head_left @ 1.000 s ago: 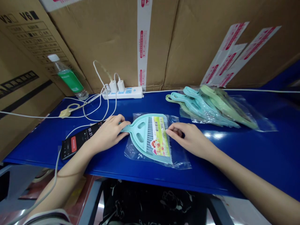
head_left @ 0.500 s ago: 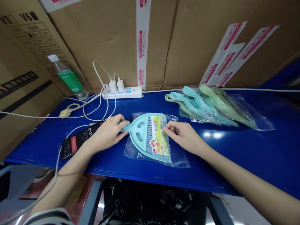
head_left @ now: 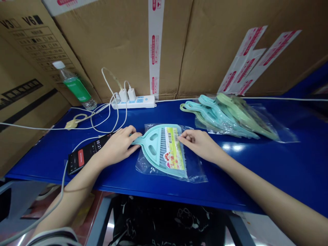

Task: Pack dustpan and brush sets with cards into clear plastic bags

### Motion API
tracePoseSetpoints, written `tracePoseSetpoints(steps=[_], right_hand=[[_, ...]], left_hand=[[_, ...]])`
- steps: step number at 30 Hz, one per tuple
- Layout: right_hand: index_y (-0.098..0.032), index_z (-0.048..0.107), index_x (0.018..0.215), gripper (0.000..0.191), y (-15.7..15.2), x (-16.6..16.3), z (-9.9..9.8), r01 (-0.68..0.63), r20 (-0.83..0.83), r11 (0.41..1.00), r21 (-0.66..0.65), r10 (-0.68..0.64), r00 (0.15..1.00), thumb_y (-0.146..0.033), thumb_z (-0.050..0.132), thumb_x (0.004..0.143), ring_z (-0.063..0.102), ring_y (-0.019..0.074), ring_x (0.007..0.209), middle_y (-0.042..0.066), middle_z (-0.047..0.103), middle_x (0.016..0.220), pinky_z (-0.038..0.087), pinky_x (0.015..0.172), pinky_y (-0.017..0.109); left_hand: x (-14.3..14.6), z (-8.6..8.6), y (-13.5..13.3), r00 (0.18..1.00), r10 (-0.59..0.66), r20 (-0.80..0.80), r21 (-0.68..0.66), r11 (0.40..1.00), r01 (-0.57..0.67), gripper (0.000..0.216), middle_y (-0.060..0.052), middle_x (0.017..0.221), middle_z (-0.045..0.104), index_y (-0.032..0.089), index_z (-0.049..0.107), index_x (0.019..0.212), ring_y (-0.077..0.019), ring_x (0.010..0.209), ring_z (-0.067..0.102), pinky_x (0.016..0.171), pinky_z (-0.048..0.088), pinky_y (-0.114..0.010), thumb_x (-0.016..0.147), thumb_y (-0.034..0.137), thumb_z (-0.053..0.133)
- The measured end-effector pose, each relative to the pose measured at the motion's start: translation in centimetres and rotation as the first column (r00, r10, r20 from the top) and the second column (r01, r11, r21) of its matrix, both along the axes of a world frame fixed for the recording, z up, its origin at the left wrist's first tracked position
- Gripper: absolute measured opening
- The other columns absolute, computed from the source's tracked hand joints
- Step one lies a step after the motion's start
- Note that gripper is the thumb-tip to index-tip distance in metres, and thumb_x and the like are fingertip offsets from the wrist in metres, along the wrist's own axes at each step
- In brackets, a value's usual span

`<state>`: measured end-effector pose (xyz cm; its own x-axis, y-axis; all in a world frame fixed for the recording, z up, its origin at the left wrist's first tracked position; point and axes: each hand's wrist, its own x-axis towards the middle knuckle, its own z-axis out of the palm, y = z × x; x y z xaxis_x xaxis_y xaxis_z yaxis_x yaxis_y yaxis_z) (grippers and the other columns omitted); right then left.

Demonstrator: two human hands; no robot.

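A light blue dustpan set (head_left: 156,147) with a yellow-green label lies in a clear plastic bag (head_left: 194,172) on the blue table (head_left: 269,171). My left hand (head_left: 119,145) is closed around the dustpan's handle at the bag's left end. My right hand (head_left: 201,145) rests on the bag's right edge beside the label, fingers curled and pinching the plastic there.
A pile of bagged blue and green dustpans (head_left: 225,116) lies at the back right. A phone (head_left: 85,153) with a cable sits left of my left hand. A power strip (head_left: 135,101) with chargers, a water bottle (head_left: 74,85) and cardboard boxes (head_left: 205,44) line the back.
My right hand has slid a little to the left and up along the bag's edge, closer to the label. The left hand and the dustpan have stayed in place.
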<state>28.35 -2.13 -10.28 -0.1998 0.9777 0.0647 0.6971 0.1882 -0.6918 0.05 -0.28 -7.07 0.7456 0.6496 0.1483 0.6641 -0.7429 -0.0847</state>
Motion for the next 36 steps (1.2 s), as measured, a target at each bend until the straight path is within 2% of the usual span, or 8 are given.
tracePoseSetpoints(steps=[4,7,13,17,22,27,30,36], right_hand=[[-0.024,0.05,0.064,0.02,0.0,0.1,-0.1,0.005,-0.065,0.997,0.081,0.001,0.998,-0.037,0.046,0.08,0.04,0.0133,0.045,-0.005,0.043,0.048,0.032,0.049,0.027],[-0.023,0.049,0.064,0.023,0.2,0.2,-0.1,-0.003,-0.17,0.997,0.081,0.016,0.985,-0.041,0.048,0.078,0.039,0.0127,0.046,-0.005,0.044,0.05,0.033,0.049,0.027],[-0.022,0.064,0.075,0.029,0.6,1.2,0.2,-0.058,-0.395,0.998,-0.009,0.05,0.917,-0.049,0.056,0.078,0.053,0.0159,0.062,0.002,0.063,0.072,0.041,0.057,0.029],[-0.022,0.066,0.087,0.026,0.1,1.5,0.2,-0.132,-0.266,0.991,-0.022,0.121,0.956,-0.044,0.056,0.078,0.042,0.0128,0.051,0.0,0.057,0.067,0.035,0.049,0.028],[-0.024,0.052,0.082,0.021,-0.7,0.4,-0.3,-0.031,-0.114,0.992,0.12,0.045,0.992,-0.043,0.058,0.075,0.046,0.0148,0.054,-0.001,0.055,0.066,0.039,0.054,0.03],[-0.025,0.041,0.079,0.029,-0.9,-0.3,-0.5,-0.004,0.016,0.994,0.107,0.003,1.0,-0.049,0.056,0.074,0.05,0.0174,0.056,-0.001,0.053,0.066,0.038,0.054,0.031],[-0.025,0.039,0.083,0.033,-0.8,-0.2,-0.6,0.001,0.009,0.996,0.085,-0.001,1.0,-0.05,0.058,0.071,0.051,0.0187,0.057,-0.002,0.053,0.066,0.037,0.054,0.031],[-0.024,0.04,0.096,0.033,-0.6,0.3,-0.6,-0.044,-0.12,0.999,0.022,0.046,0.992,-0.037,0.059,0.072,0.05,0.0172,0.053,-0.006,0.049,0.06,0.038,0.053,0.03]], left_hand=[[-0.1,-0.1,0.0,1.0,0.004,-0.008,0.007,1.0,-0.004,0.027,-0.009,0.101,0.056,0.016,0.057,0.115,-0.022,0.088,0.06,0.08,0.053,-0.038,0.094,0.028,0.046],[-0.1,-0.1,0.0,1.0,0.004,-0.015,0.003,1.0,-0.004,0.027,-0.009,0.102,0.056,0.016,0.057,0.115,-0.0225,0.089,0.06,0.08,0.053,-0.039,0.095,0.029,0.044],[0.0,-0.1,-0.1,1.0,-0.005,-0.009,-0.01,1.0,0.005,0.026,-0.01,0.102,0.058,0.014,0.058,0.112,-0.0228,0.089,0.06,0.08,0.052,-0.038,0.096,0.028,0.042],[0.1,0.0,-0.2,1.0,-0.011,-0.029,-0.033,0.999,0.01,0.026,-0.01,0.101,0.061,0.014,0.057,0.112,-0.0229,0.087,0.061,0.08,0.052,-0.038,0.097,0.028,0.041],[0.2,-0.1,-0.1,0.999,-0.001,-0.034,-0.041,0.999,-0.001,0.027,-0.009,0.1,0.063,0.014,0.056,0.114,-0.0234,0.089,0.061,0.082,0.051,-0.038,0.097,0.029,0.041],[0.2,-0.2,-0.1,1.0,0.001,-0.027,-0.051,0.999,-0.002,0.027,-0.009,0.101,0.064,0.015,0.056,0.114,-0.0238,0.091,0.062,0.084,0.051,-0.04,0.098,0.029,0.04],[0.2,-0.2,-0.1,1.0,-0.001,-0.019,-0.057,0.998,0.0,0.026,-0.01,0.103,0.064,0.014,0.055,0.114,-0.0241,0.093,0.062,0.085,0.05,-0.04,0.098,0.029,0.041],[0.2,-0.1,-0.1,1.0,-0.003,-0.007,-0.083,0.997,0.003,0.024,-0.01,0.106,0.064,0.014,0.055,0.113,-0.0237,0.097,0.061,0.088,0.049,-0.039,0.098,0.027,0.041]])
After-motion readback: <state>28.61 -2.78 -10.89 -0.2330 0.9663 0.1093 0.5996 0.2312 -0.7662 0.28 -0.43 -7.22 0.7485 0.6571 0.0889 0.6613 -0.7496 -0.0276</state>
